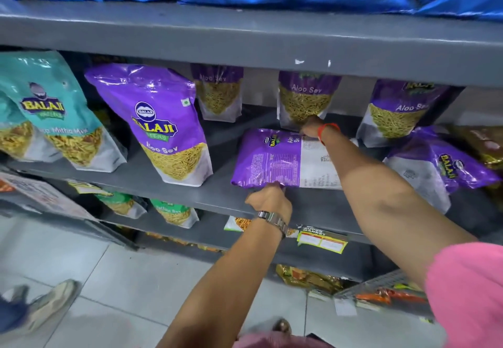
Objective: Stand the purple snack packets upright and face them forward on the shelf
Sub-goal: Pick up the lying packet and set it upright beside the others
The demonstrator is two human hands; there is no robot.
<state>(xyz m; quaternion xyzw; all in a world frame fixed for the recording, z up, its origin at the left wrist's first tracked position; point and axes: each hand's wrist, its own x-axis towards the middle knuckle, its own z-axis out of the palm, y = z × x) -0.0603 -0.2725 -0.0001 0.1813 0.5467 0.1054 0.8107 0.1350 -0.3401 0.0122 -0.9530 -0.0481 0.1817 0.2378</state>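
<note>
Both hands grip the flat-lying glossy purple foil snack packet point(283, 157), left hand point(269, 200) pinching the near edge, right hand point(310, 127) the far; next, tip it upright, front forward.

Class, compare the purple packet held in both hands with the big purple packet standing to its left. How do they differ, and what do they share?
The held packet lies flat on its side; the standing packet is upright, leaning a little. The held packet shows its printed back panel; the standing packet shows its front, with logo and snack picture. The left hand and right hand grip the held packet's edges; nothing touches the standing one. Both are purple Aloo Sev packets on one shelf.
</note>
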